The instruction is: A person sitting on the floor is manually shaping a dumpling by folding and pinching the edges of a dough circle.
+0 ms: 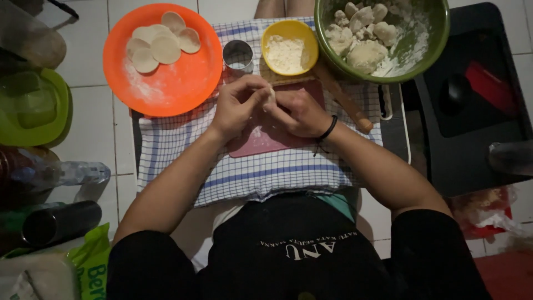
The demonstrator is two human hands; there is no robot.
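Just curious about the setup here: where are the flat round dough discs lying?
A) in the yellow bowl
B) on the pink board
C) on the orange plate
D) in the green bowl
C: the pale dough discs lie in a cluster on the floured orange plate; the green bowl holds rough dough lumps instead.

A home kitchen floor: white tiles (94, 130), a checked cloth (266, 172), a dough bowl (433, 39), a flour bowl (288, 50) and a plate (177, 83) of rounds.
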